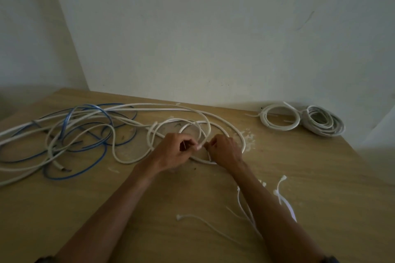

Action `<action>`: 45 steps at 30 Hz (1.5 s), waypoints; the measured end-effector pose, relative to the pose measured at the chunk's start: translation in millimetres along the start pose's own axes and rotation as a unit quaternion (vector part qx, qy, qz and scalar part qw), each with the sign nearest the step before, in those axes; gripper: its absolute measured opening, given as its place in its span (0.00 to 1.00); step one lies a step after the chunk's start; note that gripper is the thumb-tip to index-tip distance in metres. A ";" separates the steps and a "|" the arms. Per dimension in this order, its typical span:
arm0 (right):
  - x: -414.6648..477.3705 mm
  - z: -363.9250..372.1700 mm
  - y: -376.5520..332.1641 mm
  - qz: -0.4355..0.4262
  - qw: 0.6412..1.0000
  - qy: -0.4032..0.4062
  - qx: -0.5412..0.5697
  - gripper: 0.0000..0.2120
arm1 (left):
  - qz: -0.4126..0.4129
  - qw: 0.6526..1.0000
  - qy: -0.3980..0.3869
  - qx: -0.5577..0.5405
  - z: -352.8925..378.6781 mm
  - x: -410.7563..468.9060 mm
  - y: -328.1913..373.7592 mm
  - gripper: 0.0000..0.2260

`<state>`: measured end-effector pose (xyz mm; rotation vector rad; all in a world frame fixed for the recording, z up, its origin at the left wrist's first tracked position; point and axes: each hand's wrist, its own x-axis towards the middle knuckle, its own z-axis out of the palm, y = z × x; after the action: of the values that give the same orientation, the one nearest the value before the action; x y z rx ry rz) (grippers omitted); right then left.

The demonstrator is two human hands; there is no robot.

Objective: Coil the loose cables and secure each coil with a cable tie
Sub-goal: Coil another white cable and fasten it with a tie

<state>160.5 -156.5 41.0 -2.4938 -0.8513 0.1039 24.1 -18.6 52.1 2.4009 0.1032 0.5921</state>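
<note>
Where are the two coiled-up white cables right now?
Head view, far right of the table, against the wall: the thinner coil lies just left of the bulkier coil, the two close together.

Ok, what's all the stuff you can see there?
table: one, light wood, under everything
wall: one, whitish, behind the table
loose cables: tangled, count unclear, white and blue, left
coil: one, white, centre, at the hands
held tie: one, white, pinched at the coil
done coils: two, whitish, far right by the wall
spare ties: several, white, near right
scraps: many, white, right of the coil
left hand: one, pinches the held tie
right hand: one, pinches the held tie
</note>
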 end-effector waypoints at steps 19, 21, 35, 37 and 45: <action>3.2 -17.2 4.7 -0.153 0.980 0.086 0.095 0.29 | 0.053 0.988 0.144 -0.019 9.3 16.2 25.2 0.09; 0.6 -27.6 -3.8 -0.198 0.965 0.091 0.148 0.24 | 0.049 0.981 0.144 -0.121 1.9 15.9 41.6 0.08; 10.0 -76.0 34.9 -0.022 0.924 0.371 0.087 0.05 | -0.150 0.838 0.337 -0.403 -79.2 47.8 21.5 0.13; 10.3 -91.4 68.1 0.071 0.916 0.356 0.171 0.02 | -0.163 0.805 0.374 -0.430 -104.7 46.3 2.1 0.15; -22.1 -77.8 -20.2 -0.120 0.891 -0.130 0.419 0.23 | -0.100 0.923 0.193 -0.319 -45.8 75.3 37.3 0.15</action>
<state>149.1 -189.5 116.7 -1.5700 -0.9502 0.5964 68.5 -4.5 135.7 1.6022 0.2746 0.8434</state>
